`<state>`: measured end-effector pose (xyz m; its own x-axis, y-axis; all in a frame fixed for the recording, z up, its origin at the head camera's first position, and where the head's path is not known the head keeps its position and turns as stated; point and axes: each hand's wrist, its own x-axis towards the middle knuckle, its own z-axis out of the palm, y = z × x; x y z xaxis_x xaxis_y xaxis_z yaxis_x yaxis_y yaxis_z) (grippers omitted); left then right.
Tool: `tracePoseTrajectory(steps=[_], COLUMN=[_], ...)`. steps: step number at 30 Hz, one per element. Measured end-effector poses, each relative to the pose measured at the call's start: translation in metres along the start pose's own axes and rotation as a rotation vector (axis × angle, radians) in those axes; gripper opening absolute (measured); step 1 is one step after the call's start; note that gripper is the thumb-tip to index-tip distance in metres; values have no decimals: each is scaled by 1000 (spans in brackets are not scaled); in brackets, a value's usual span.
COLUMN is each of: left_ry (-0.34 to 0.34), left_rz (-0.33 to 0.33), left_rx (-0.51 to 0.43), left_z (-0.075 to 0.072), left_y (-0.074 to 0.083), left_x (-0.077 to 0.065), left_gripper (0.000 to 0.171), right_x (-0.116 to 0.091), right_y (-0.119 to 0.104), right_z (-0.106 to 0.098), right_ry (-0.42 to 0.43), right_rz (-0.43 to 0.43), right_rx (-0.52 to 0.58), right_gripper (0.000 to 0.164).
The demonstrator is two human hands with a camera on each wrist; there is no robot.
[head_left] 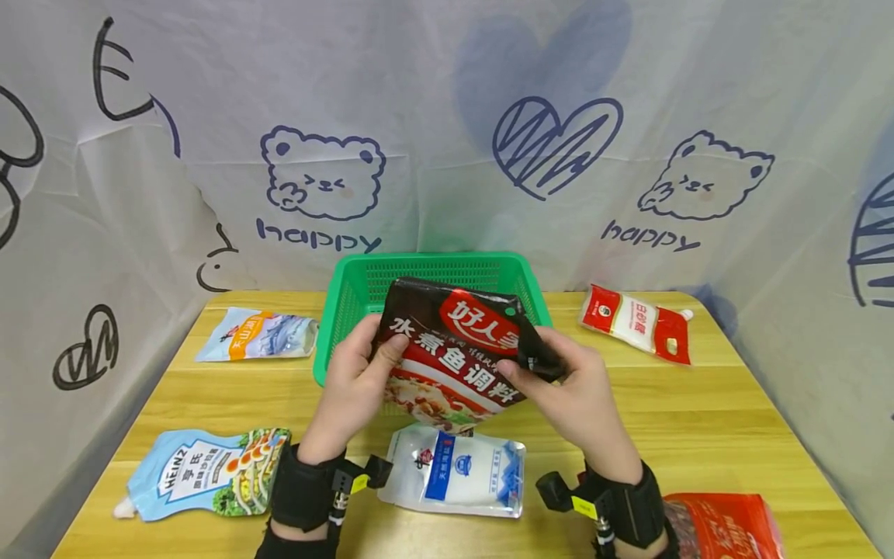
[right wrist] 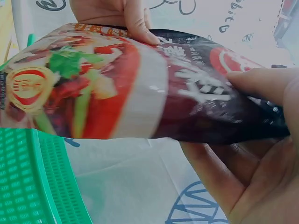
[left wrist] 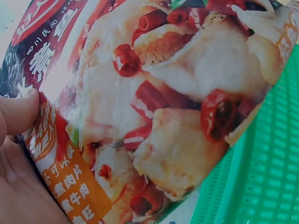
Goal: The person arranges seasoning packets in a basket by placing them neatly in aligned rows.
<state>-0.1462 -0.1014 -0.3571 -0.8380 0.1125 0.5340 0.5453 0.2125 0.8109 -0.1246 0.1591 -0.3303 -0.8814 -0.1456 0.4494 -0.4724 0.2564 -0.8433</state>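
Both hands hold up a black and red seasoning packet (head_left: 454, 353) with a food photo on its front, tilted in front of the green basket. My left hand (head_left: 356, 388) grips its left edge, thumb on the front and fingers behind. On the other edge, my right hand (head_left: 576, 388) pinches it the same way. The left wrist view shows the packet's food photo (left wrist: 159, 93) close up, with the left thumb at its side. In the right wrist view the packet (right wrist: 117, 93) spans between both hands.
Behind the packet stands the green basket (head_left: 328, 318). Around lie a blue and orange bag (head_left: 258, 335), a Heinz pouch (head_left: 202, 473), a white and blue pouch (head_left: 457, 472), a red and white bag (head_left: 637, 322) and a red bag (head_left: 729, 524).
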Motion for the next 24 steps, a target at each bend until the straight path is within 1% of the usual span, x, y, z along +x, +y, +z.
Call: tracePoseTrajectory(steps=[4, 7, 11, 13, 18, 24], left_ry=[5, 13, 30, 34, 22, -17], left_rz=[-25, -43, -95, -125, -214, -305], left_rx=[-52, -82, -121, -136, -185, -251], left_z=[0, 0, 1, 1, 0, -2], left_y=[1, 1, -1, -2, -3, -4], left_x=[0, 1, 1, 1, 2, 3], left_gripper=[21, 21, 21, 22, 24, 28], right_x=[0, 1, 3, 4, 6, 8], right_y=[3, 5, 7, 7, 8, 10], right_z=[-1, -1, 0, 1, 7, 10], right_ry=[-20, -59, -111, -120, -82, -34], right_rz=[-1, 21, 102, 144, 214, 240], right_rx=[25, 62, 65, 52, 57, 55], right_gripper=[33, 36, 42, 44, 39, 36])
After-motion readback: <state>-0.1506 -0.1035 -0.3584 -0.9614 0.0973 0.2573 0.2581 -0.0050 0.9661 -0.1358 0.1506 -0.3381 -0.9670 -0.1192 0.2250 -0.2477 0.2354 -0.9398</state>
